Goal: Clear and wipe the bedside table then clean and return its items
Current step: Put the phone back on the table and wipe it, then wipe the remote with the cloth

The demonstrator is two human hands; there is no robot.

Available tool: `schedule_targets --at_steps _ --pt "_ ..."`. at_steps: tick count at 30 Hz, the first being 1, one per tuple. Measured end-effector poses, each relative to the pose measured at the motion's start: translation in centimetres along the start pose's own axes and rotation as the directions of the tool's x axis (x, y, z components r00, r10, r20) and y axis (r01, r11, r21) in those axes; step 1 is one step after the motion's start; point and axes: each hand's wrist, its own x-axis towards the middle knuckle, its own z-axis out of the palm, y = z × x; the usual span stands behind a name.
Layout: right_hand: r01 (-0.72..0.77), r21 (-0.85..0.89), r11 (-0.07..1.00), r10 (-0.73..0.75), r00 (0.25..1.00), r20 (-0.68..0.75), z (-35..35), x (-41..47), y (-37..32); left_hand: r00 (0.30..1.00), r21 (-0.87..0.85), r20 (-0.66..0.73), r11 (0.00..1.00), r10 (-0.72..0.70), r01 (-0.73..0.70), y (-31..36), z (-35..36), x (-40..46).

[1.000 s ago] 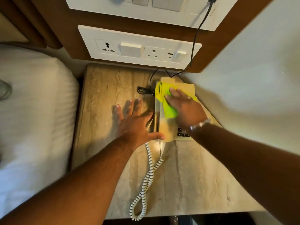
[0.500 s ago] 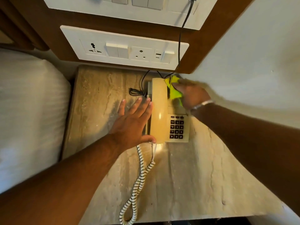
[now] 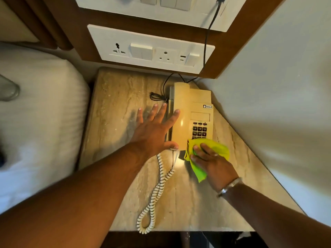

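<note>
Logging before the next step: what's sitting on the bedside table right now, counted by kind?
Telephone: 1
Green cloth: 1, under the right hand
Coiled handset cord: 1
Bundled black cable: 1
Total: 4

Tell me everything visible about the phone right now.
The phone is a cream plastic corded desk set lying flat at the marble table's back right. Its handset sits cradled on the left; black keypad, coiled cord trailing forward. The left hand steadies the handset; the right hand presses a green cloth on its front corner.
</note>
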Motion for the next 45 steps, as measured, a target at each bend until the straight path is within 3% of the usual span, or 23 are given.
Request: schedule_targets --at_steps 4,7,10,12,16,19,21,24,27,30,31,33,35,40,42,45 --pt "-0.076 0.155 0.985 0.089 0.993 -0.079 -1.7 0.4 -0.7 0.999 0.034 0.033 0.999 -0.035 0.033 0.6 -2.2 -1.1" --pt "-0.096 0.241 0.966 0.128 0.984 -0.12 -5.0 0.9 -2.0 0.991 -0.02 0.013 0.99 -0.136 0.136 -1.4 -4.3 -4.2" --pt "-0.062 0.259 0.964 0.112 0.977 -0.183 -8.9 3.2 -5.2 0.942 0.025 -0.038 0.942 -0.333 0.334 -7.3 -6.5 -9.3" --pt "0.007 0.262 0.965 0.056 0.971 -0.232 -11.2 6.1 -8.4 0.857 0.049 -0.07 0.856 -0.511 0.515 -12.8 -8.1 -13.0" --pt "0.147 0.317 0.937 -0.069 0.967 -0.245 -12.9 14.0 -16.5 0.539 -0.025 -0.073 0.542 -0.839 0.84 -22.5 -10.1 -19.4" --pt "0.187 0.352 0.917 -0.114 0.969 -0.217 -12.3 19.3 -22.1 0.345 -0.207 0.084 0.322 -0.935 0.924 -25.3 -9.7 -21.1" --pt "0.157 0.377 0.913 -0.096 0.98 -0.174 -11.8 22.2 -24.9 0.311 -0.328 0.176 0.242 -0.934 0.913 -26.2 -9.2 -21.6" --pt "0.084 0.375 0.923 -0.048 0.993 -0.104 -11.2 24.7 -27.7 0.331 -0.521 0.205 0.184 -0.921 0.833 -26.7 -9.4 -22.5" --pt "0.034 0.403 0.914 -0.001 0.997 -0.081 -11.2 25.0 -28.1 0.358 -0.587 0.185 0.189 -0.915 0.787 -26.2 -9.8 -23.3" --pt "-0.013 0.403 0.915 0.052 0.995 -0.086 -11.4 24.5 -26.2 0.491 -0.704 0.193 0.229 -0.849 0.672 -24.7 -9.5 -22.8" --pt "-0.035 0.41 0.911 0.078 0.993 -0.09 -11.4 24.2 -25.2 0.536 -0.778 0.22 0.184 -0.815 0.601 -23.8 -9.2 -22.1" --pt "-0.079 0.42 0.904 0.126 0.989 -0.084 -11.4 23.5 -22.5 0.631 -0.9 0.331 -0.034 -0.701 0.434 -21.4 -8.4 -20.0" --pt "-0.102 0.409 0.907 0.148 0.986 -0.082 -11.2 22.6 -19.3 0.71 -0.908 0.418 -0.242 -0.566 0.342 -18.2 -7.3 -17.0" --pt "-0.21 0.394 0.895 0.245 0.969 -0.042 -9.9 19.6 -11.5 0.773 -0.765 0.569 -0.524 -0.28 0.374 -9.0 -4.4 -9.1" --pt "-0.243 0.373 0.895 0.25 0.968 0.029 -9.3 19.1 -8.8 0.807 -0.719 0.564 -0.585 -0.176 0.375 -6.0 -3.5 -6.6" --pt "-0.244 0.266 0.933 0.211 0.967 0.146 -8.4 19.0 -5.7 0.811 -0.705 0.549 -0.631 -0.2 0.322 -2.7 -2.2 -3.5"
